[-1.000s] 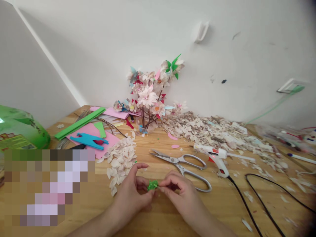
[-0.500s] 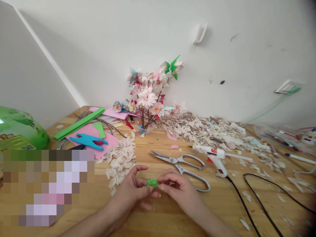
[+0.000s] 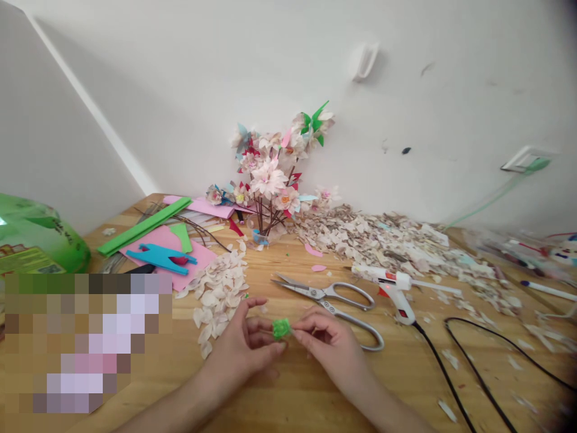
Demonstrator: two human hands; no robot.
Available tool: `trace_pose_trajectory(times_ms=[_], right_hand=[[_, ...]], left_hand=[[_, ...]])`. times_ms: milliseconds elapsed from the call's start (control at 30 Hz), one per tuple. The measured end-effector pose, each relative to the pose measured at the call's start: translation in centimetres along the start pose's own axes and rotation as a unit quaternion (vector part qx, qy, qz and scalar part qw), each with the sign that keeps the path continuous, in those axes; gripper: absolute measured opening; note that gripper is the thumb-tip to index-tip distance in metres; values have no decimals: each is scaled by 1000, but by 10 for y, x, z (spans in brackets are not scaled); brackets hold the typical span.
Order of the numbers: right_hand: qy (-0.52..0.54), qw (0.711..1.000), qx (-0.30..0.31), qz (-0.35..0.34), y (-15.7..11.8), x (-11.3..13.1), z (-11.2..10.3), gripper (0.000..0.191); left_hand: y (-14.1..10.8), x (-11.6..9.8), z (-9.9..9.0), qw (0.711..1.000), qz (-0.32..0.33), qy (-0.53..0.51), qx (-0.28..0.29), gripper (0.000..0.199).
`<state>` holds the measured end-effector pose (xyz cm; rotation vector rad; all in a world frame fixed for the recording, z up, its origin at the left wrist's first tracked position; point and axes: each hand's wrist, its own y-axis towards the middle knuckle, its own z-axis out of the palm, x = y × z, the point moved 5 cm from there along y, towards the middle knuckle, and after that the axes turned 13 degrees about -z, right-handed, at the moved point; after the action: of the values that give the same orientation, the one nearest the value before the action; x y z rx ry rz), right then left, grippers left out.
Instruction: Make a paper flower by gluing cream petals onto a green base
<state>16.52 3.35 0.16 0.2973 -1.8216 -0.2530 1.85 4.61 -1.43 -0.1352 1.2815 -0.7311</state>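
A small green rolled or fringed paper piece (image 3: 280, 328) is held above the table between my hands. My right hand (image 3: 328, 341) pinches its right end, or a thin stem there, between thumb and fingertips. My left hand (image 3: 250, 344) curves around the other side with thumb and fingers apart; its fingertips are close to the green piece, and I cannot tell whether they touch it. Just beyond my right hand lie silver scissors (image 3: 321, 294), blades pointing left. A pile of pale dried petals (image 3: 223, 282) spreads beyond my left hand.
A white glue gun (image 3: 399, 291) with a black cable lies at right. Flower stems stand in a small clear cup (image 3: 261, 237) at the back, beside a heap of pale scraps (image 3: 383, 240). Blue paper (image 3: 162, 258), pink sheets and a green bag (image 3: 40, 237) are at left.
The green piece has risen slightly and shifted right with my right hand's pinch. My left thumb and fingers have spread from around it.
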Motion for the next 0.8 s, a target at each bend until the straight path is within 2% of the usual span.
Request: trace_pose_trajectory(times_ms=[100, 300, 467, 633, 800], right_hand=[[12, 1000, 4, 13, -1, -2, 2, 14], [74, 995, 14, 63, -2, -7, 6, 19], [198, 969, 38, 140, -4, -7, 13, 21], [246, 953, 42, 173, -6, -8, 15, 22], [252, 948, 12, 191, -7, -12, 13, 19]], left_hand=[[2, 1, -1, 999, 30, 14, -18, 65], [-2, -2, 2, 999, 5, 6, -35, 64], [-6, -3, 4, 999, -38, -23, -18, 59], [-7, 1, 4, 994, -82, -71, 14, 55], [-6, -3, 5, 997, -48, -54, 27, 55]])
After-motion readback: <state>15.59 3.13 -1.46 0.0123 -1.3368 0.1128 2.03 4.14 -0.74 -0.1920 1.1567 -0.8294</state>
